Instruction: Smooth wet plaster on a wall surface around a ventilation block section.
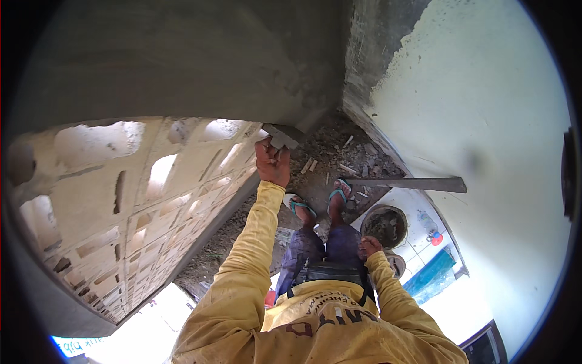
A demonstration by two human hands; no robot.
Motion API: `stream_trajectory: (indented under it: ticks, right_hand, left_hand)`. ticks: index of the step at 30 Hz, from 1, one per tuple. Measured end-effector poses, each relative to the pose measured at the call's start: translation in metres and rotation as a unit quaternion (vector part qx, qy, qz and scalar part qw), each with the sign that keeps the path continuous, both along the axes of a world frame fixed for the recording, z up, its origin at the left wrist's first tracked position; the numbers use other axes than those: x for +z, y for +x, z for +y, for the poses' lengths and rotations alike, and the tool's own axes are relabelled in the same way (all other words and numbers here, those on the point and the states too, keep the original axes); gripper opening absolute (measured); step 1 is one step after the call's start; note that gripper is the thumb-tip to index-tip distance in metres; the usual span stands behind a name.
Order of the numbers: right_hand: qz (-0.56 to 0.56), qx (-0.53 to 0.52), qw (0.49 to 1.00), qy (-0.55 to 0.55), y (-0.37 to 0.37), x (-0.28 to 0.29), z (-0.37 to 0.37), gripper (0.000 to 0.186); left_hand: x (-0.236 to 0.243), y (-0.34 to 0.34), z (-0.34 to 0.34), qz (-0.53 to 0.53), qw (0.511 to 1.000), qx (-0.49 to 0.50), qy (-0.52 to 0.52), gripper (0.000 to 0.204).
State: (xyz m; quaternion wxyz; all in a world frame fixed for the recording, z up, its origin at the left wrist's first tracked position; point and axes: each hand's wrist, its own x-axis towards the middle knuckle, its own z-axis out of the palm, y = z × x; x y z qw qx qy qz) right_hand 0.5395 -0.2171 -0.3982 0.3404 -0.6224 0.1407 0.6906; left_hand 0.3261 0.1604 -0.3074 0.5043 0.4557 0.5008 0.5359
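My left hand point(273, 162) is raised in front of me, its fingers wrapped round a small grey plastering trowel point(280, 136). The trowel's flat blade is at the lower edge of the dark grey plastered wall point(200, 67), beside the top row of the pale pierced blockwork point(136, 182). Beside my right thigh hangs my right hand point(371, 245), its fingers curled in. Whatever it holds, if anything, is hidden. A round bucket of wet grey mortar point(384, 226) stands just ahead of that hand.
Rubble and broken pieces point(348, 151) cover the ground ahead of my sandalled feet. A long plank point(412, 182) lies from near my right foot to the white wall point(491, 121). On the right are pale tiles, a blue plastic sheet point(431, 274) and a clear bottle.
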Motion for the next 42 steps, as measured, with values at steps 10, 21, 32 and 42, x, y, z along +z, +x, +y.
stream_trajectory:
  ticks: [10,21,32,42]
  right_hand:
    - [0.029,-0.07,0.997,0.034,0.002,-0.015,0.007,0.016]
    - [0.018,-0.051,0.998,0.028,-0.007,-0.036,0.0,0.014]
    - [-0.019,-0.049,0.998,0.03,-0.016,-0.058,-0.007,0.013]
    - [0.022,-0.044,0.999,0.023,-0.011,-0.066,-0.02,0.017]
  left_hand:
    - [0.14,-0.001,0.0,0.101,0.993,-0.011,0.055,0.041]
    - [0.3,0.003,-0.001,0.083,0.991,-0.02,0.1,0.032]
    - [0.4,-0.009,-0.023,0.177,0.973,-0.028,0.148,0.026]
    - [0.375,-0.007,-0.001,0.172,0.975,-0.032,0.136,0.029]
